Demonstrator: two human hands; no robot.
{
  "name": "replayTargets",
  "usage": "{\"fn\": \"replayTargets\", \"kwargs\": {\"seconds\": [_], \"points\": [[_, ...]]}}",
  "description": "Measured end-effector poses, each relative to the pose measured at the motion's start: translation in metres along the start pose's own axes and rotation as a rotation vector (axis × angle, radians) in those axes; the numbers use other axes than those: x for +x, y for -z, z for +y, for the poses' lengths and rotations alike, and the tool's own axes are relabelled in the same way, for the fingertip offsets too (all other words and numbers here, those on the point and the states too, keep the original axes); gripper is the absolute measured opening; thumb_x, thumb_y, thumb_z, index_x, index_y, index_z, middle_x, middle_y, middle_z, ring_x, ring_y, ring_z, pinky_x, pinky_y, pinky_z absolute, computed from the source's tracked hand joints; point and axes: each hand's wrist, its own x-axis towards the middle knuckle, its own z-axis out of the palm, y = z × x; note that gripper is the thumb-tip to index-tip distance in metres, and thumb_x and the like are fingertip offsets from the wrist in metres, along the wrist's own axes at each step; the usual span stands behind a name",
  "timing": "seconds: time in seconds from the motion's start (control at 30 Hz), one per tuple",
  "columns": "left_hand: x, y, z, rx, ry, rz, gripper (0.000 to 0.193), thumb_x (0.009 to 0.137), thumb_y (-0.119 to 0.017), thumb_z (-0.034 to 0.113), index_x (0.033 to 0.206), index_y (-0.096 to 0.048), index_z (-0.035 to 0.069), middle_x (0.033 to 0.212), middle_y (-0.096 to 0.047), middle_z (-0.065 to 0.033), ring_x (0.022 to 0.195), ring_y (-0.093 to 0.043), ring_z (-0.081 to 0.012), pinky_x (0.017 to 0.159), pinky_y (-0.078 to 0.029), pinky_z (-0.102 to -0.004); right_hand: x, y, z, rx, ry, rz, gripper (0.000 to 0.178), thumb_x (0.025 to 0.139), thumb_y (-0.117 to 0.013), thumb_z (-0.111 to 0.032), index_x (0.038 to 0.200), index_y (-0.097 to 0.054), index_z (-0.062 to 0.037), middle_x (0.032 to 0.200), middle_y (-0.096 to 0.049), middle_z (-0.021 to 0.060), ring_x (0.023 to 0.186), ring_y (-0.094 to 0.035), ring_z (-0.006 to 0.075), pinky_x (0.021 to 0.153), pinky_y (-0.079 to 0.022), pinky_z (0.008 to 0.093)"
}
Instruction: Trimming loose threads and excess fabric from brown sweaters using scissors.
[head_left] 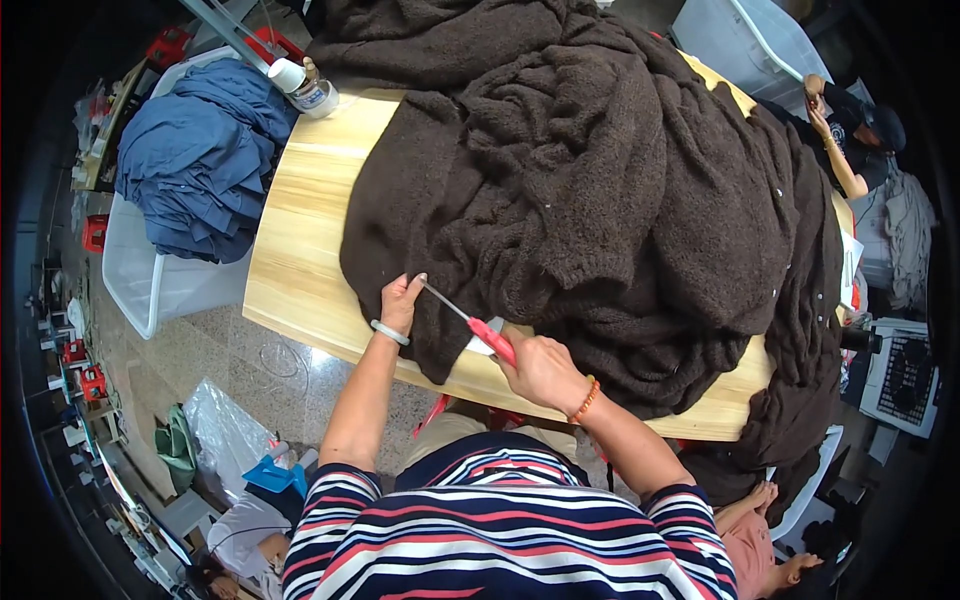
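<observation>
A big heap of dark brown knit cloth [590, 180] covers most of the pale wooden table [300, 220]. At its near left part, my left hand [398, 304] pinches the cloth between thumb and fingers. My right hand [548, 370] is wrapped round the red handle of a tool with a thin metal shaft [492, 340]. That shaft slants up and left, and its tip reaches my left fingertips. The exact kind of tool is unclear. Beside the handle, a small white piece [484, 336] shows against the brown cloth.
A white bin [150, 290] piled with blue cloth [205, 150] stands left of the table. A white-capped bottle [305, 88] sits at the table's far left corner. One person [860, 150] is at the far right, another [750, 535] at the lower right beside hanging brown cloth.
</observation>
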Motion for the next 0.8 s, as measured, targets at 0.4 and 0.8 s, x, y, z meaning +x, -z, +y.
{"fn": "replayTargets", "kwargs": {"seconds": [0.4, 0.8], "points": [[-0.018, 0.007, -0.01, -0.482, 0.138, 0.004, 0.013, 0.095, -0.058, 0.012, 0.106, -0.061, 0.007, 0.102, -0.065, -0.0027, 0.096, -0.061, -0.0138, 0.089, -0.048, -0.0292, -0.007, 0.007, 0.011, -0.18, -0.006, -0.206, 0.027, 0.087, -0.061, -0.026, 0.101, -0.06, -0.0033, 0.083, -0.065, 0.0245, 0.081, -0.064, 0.042, 0.074, -0.049, 0.049], [0.0, 0.078, 0.037, 0.366, -0.108, 0.434, 0.03, 0.096, -0.057, 0.036, 0.099, -0.059, 0.006, 0.087, -0.058, -0.0027, 0.08, -0.049, -0.016, 0.075, -0.043, -0.0342, 0.102, -0.032, 0.068, 0.163, 0.356, 0.301, 0.043, 0.09, -0.062, -0.023, 0.117, -0.05, 0.0086, 0.121, -0.055, 0.0289, 0.11, -0.058, 0.0355, 0.086, -0.046, 0.0428]]}}
